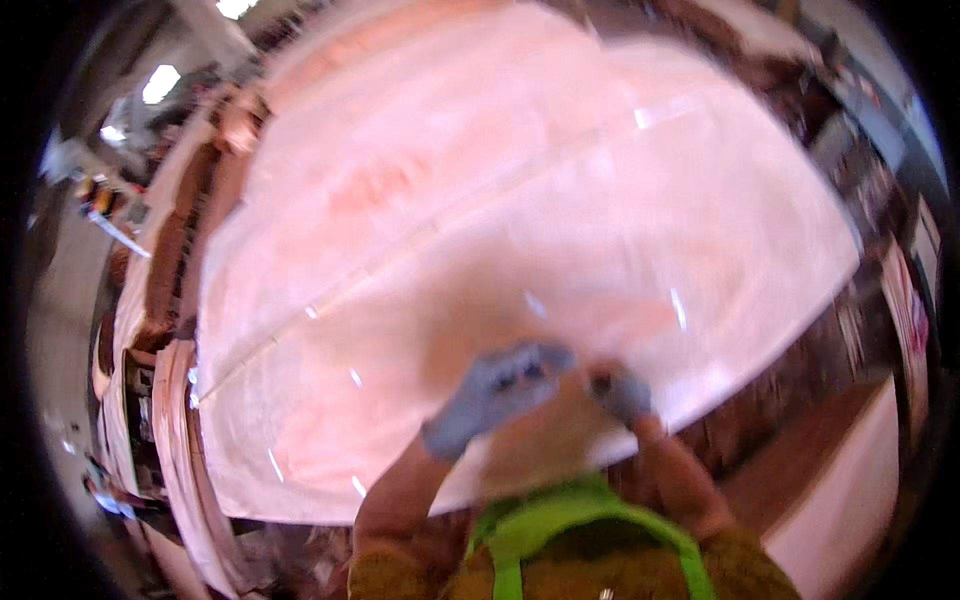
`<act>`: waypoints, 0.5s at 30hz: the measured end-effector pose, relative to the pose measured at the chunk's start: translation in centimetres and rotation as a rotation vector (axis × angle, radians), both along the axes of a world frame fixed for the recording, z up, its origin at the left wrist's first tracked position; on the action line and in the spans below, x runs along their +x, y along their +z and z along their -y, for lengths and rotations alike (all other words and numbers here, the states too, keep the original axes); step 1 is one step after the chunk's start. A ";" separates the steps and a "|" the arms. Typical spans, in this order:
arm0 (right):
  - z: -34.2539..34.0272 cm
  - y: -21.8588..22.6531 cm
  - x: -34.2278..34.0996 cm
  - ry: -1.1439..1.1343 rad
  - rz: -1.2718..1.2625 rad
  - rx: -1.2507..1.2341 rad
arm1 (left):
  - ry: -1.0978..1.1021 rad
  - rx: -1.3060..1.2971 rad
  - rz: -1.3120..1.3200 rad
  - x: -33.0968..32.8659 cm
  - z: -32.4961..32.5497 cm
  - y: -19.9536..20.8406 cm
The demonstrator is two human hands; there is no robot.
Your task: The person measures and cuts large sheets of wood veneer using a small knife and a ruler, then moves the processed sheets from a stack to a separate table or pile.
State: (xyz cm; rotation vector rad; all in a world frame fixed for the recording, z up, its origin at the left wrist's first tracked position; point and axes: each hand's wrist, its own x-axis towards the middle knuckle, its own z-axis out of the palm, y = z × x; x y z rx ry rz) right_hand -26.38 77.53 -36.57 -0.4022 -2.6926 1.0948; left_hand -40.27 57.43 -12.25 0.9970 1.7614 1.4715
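Observation:
A large pale pink sheet (590,200), like wood veneer, spreads before me with a long seam running across it. My left hand (485,395), in a grey glove, is over its near part with the fingers curled. Close beside it, my right hand (622,395), also gloved with dark fingertips, has its fingers bent inward. A thin brown flat piece (540,430) shows between the hands, and both seem closed on its edges. Motion blur hides the exact grip. Small white strips (680,308) lie scattered on the sheet.
Stacks of similar sheets (185,450) stand along the left side. Near right is another pale stack (845,490) with a brown side. A dark floor strewn with scraps (780,420) borders the sheet's right edge. My green apron or vest (590,510) shows at the bottom.

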 end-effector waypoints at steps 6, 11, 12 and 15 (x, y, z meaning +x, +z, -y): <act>1.7 4.5 -1.2 -0.022 0.372 -0.534 | -0.567 0.599 -0.286 1.0 2.2 16.7; 3.8 3.1 -0.7 -0.012 0.482 -0.943 | -0.845 0.531 -0.444 5.6 3.7 22.2; 3.9 3.0 -0.5 0.001 0.469 -0.928 | -0.846 0.526 -0.447 6.8 4.2 22.5; 6.1 2.2 -0.8 0.048 0.441 -0.884 | -0.810 0.513 -0.456 9.7 8.1 22.4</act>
